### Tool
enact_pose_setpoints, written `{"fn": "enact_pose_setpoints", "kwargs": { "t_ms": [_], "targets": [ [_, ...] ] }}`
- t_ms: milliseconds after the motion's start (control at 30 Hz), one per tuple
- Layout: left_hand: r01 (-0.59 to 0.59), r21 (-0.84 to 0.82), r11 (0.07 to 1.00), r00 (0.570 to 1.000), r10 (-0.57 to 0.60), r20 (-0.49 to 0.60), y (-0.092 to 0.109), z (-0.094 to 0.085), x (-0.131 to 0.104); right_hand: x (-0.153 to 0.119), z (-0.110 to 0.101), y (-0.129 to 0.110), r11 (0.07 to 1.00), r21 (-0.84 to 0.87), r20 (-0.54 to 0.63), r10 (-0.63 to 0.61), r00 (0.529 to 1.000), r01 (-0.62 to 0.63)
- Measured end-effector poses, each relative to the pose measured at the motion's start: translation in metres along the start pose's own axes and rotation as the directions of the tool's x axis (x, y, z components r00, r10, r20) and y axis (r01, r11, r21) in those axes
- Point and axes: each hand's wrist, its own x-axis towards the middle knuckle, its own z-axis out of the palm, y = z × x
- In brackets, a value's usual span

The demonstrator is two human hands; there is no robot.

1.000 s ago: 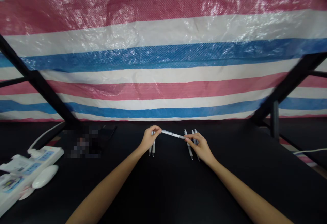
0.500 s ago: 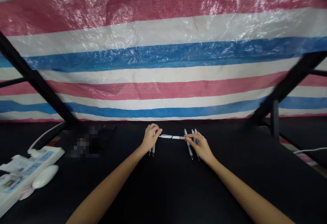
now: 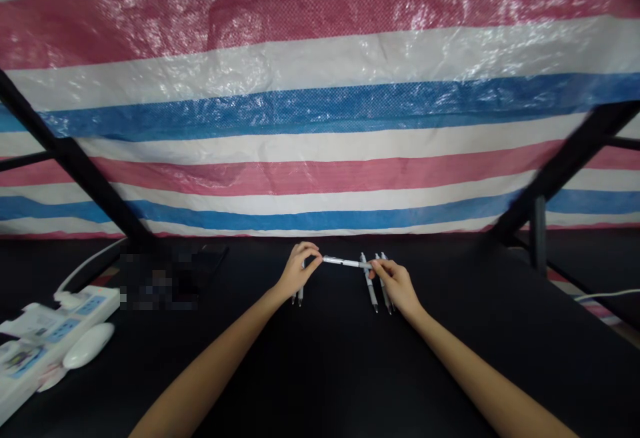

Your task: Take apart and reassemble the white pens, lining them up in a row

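Pen [image 3: 345, 262] bears a dark mark, possibly print, unreadably small

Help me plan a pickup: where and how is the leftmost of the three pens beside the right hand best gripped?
Probably by the grey near section of the leftmost pen, from above on the near side, fingertips closing across its slim barrel. It lies lengthwise, and the held pen crosses its far part.

Both hands [image 3: 350, 277] hold a white-and-gray pen [image 3: 346, 262] between them.
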Motion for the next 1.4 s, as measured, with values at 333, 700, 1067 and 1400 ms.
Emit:
{"fn": "enact_pose_setpoints", "kwargs": {
  "t_ms": [333,700,1067,1400],
  "targets": [
    [0.024,0.001,1.0,1.0,-0.024,-0.002,0.003,-0.001,-0.001,0.0,0.004,0.003,0.996,0.068,0.038,-0.062,0.997,0.06],
    [0.047,0.004,0.999,0.999,-0.047,-0.007,0.003,-0.001,0.0,0.0,0.004,0.005,0.992,0.11,-0.027,-0.062,0.998,0.064],
    [-0.035,-0.003,0.999,0.996,0.035,0.084,0.002,0.001,-0.003,0.001,0.004,0.004,0.988,0.145,-0.031,-0.051,0.998,0.055],
    [0.14,-0.085,0.987,0.981,-0.126,0.149,0.016,0.004,-0.002,0.001,0.003,0.005,0.989,0.137,-0.042,-0.052,0.998,0.058]
  ]
}}
